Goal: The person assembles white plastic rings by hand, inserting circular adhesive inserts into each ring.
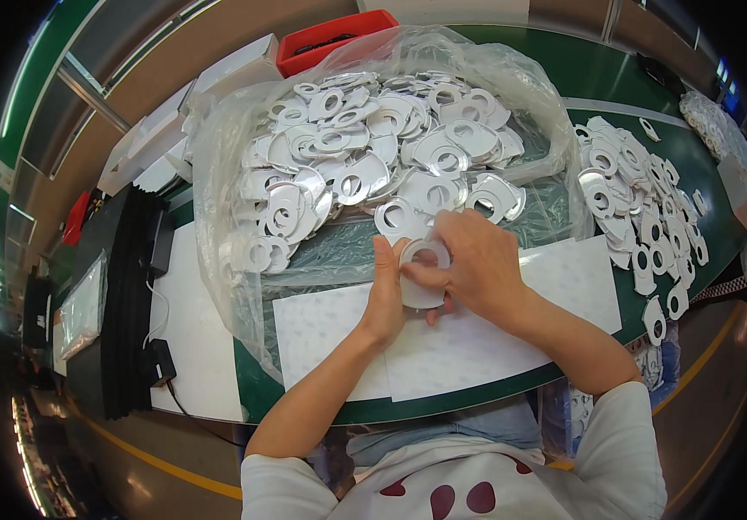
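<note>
White part (419, 296), just one, sits pinched by left hand (384, 299) and right hand (482, 260) above two sheets (555, 277); one heap (382, 149) lies at twelve o'clock, another heap (638, 204) toward three.

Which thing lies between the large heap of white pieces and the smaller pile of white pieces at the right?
In the head view, the crumpled side of the clear plastic bag lies between the large heap and the smaller pile.
</note>
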Tool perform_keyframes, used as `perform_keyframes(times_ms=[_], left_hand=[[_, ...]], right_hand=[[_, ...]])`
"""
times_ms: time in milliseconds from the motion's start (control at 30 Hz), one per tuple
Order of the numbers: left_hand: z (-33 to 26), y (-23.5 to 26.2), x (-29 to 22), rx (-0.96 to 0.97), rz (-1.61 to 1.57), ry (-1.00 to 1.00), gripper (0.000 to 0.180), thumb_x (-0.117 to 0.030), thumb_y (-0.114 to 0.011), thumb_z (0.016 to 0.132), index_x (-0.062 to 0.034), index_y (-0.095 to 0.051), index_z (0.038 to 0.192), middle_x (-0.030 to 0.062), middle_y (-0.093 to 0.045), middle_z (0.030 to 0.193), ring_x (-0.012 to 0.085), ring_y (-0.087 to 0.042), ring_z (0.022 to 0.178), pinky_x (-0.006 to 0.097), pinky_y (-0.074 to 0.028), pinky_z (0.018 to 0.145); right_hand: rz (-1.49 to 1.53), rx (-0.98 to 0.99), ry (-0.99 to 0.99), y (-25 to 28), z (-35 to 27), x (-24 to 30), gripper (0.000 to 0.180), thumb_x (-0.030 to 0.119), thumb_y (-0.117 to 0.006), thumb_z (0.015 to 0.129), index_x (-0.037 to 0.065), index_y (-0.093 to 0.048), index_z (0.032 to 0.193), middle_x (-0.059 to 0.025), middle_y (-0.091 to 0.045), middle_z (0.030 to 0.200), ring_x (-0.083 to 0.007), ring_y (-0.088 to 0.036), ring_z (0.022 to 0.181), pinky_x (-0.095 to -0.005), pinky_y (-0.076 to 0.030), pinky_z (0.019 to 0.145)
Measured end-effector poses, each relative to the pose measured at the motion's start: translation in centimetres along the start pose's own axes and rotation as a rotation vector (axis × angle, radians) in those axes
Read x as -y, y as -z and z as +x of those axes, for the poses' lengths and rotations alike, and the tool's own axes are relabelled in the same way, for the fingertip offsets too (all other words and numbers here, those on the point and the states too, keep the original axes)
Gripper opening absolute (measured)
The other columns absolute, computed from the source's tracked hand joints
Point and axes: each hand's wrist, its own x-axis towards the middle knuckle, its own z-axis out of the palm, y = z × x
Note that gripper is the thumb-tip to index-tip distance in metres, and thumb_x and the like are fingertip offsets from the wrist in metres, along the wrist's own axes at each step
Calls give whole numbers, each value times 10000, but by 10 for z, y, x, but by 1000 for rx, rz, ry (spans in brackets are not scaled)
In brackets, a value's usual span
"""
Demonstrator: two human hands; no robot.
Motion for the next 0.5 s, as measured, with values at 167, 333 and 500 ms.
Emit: perform_keyframes(times_ms=[167, 333, 500], left_hand=[[3, 13, -1, 120, -57, 20, 874, -780, -46, 834, -96, -417, 1229, 129, -582, 990, 240, -634, 736, 313, -493, 515], [0, 10, -10, 108, -139, -48, 790, -713, -139, 897, -84, -385, 1308, 130, -562, 1143, 248, -608, 966, 334, -527, 673], [-6, 54, -43, -364, 565, -450, 312, -216, -558, 933, -45, -531, 1192, 106, -570, 1165, 214, -553, 1030, 363, -478, 756]], right_hand=[[184, 287, -49, 23, 8, -13, 294, 247, -739, 720, 26, -579, 828, -91, -587, 723, -244, -584, 680, -347, -461, 607], [485, 324, -192, 33, 25, -29, 146, 75, -628, 833, -22, -639, 942, -110, -663, 842, -173, -616, 771, -307, -482, 718], [232, -304, -225, 79, 46, -102, 173, 157, -538, 929, 61, -637, 1034, -45, -634, 938, -133, -562, 820, -277, -447, 713]])
